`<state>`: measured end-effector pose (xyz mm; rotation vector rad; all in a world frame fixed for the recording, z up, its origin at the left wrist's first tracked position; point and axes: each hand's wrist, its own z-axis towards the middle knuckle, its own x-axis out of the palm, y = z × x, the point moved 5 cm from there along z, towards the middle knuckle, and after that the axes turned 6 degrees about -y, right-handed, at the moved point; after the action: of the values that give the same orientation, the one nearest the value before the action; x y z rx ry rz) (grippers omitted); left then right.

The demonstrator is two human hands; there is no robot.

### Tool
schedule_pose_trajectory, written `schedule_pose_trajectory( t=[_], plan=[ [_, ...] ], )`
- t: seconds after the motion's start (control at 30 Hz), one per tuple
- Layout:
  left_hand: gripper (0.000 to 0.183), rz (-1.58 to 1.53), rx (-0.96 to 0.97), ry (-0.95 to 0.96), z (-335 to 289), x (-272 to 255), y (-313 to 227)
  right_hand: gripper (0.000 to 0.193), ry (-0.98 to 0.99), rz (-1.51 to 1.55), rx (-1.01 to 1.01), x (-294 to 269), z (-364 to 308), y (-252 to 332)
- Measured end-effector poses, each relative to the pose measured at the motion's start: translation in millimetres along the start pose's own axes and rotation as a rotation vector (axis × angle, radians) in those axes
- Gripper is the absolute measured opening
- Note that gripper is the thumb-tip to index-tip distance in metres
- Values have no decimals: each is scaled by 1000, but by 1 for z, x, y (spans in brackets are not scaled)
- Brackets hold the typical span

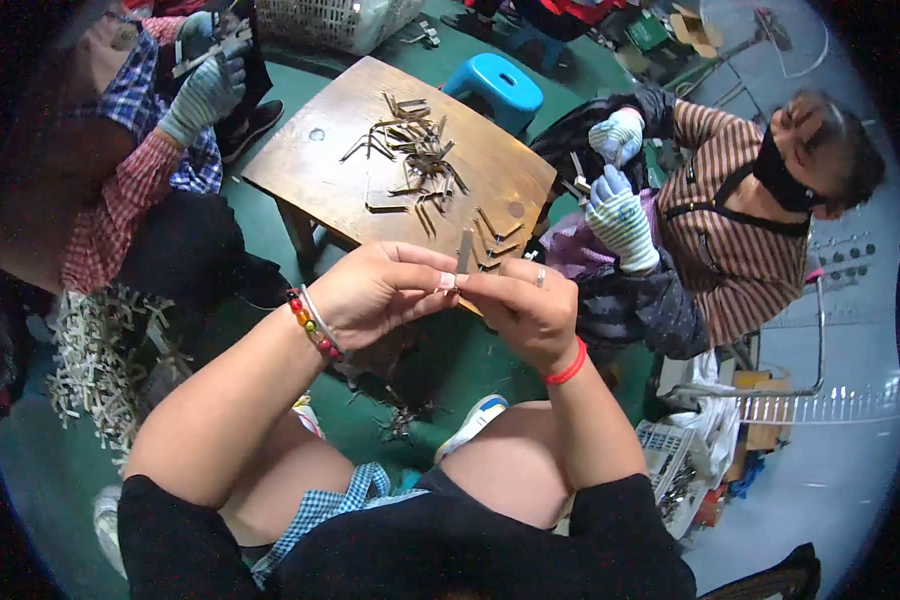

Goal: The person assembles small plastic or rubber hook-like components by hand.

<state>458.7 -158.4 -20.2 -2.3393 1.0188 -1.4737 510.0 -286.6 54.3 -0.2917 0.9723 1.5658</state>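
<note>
In front of my chest, both hands meet over a short flat metal strip (465, 252) that stands up between the fingertips. My left hand (382, 290) pinches its lower end between thumb and forefinger. My right hand (530, 308) closes on the same end from the other side. Fingers hide the strip's bottom part, so its full shape cannot be seen. Just beyond my hands, several bent metal strips (498, 246) lie at the near corner of a wooden table (315, 165). Farther back on it is a loose pile of similar bent strips (425, 150).
A blue plastic stool (495, 85) stands behind the table. Co-workers in striped gloves sit at the left (205, 100) and right (620, 215), handling small metal parts. A heap of pale metal parts (105, 350) is at the left, a white crate (665, 455) at the right.
</note>
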Motion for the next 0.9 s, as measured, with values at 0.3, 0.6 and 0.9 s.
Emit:
schedule_pose_trajectory(
  t=[0.3,0.6,0.9],
  plan=[
    [14,293,190,-136,-10,-7,-2,6,-227,78,461,12,29,-14],
    [31,1268,652,184,-36,41,29,21,253,-273,286,167,188,-102],
    [32,1433,630,170,-41,34,17,30,282,-200,403,115,168,-100]
  ],
)
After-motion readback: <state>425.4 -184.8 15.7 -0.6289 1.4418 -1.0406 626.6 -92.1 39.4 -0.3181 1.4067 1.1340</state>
